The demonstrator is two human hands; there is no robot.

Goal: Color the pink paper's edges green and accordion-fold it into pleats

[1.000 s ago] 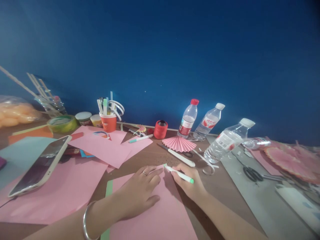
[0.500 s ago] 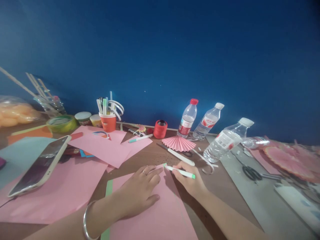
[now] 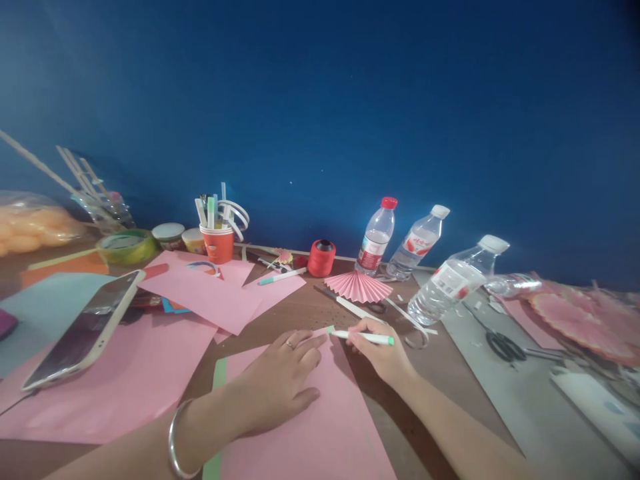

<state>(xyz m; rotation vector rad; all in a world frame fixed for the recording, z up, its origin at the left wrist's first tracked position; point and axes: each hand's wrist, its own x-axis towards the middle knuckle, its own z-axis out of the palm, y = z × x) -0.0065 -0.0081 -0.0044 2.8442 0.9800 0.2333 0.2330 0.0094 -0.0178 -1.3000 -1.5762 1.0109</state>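
The left hand [image 3: 285,380] lies loosely spread on a flat pink sheet [image 3: 325,447] — green-edged — while the right hand [image 3: 385,360] pinches a slim white marker [image 3: 375,339], tip by the sheet's far corner.

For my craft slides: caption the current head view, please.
Left hand on pink paper, right hand holding a marker at its far edge.

Craft workspace; whether home or classroom, cannot tell. Brown counter [image 3: 295,312], back edge against plain blue wall [image 3: 320,120]. Along back edge: orange paper cup [image 3: 219,247] with markers [image 3: 211,213], red spool [image 3: 321,260], yellow-green tape roll [image 3: 135,251]. Nearer viewer: pink paper sheets [image 3: 330,427], pleated pink fan [image 3: 357,287], black-handled scissors [image 3: 505,347], paper scraps [image 3: 497,307].
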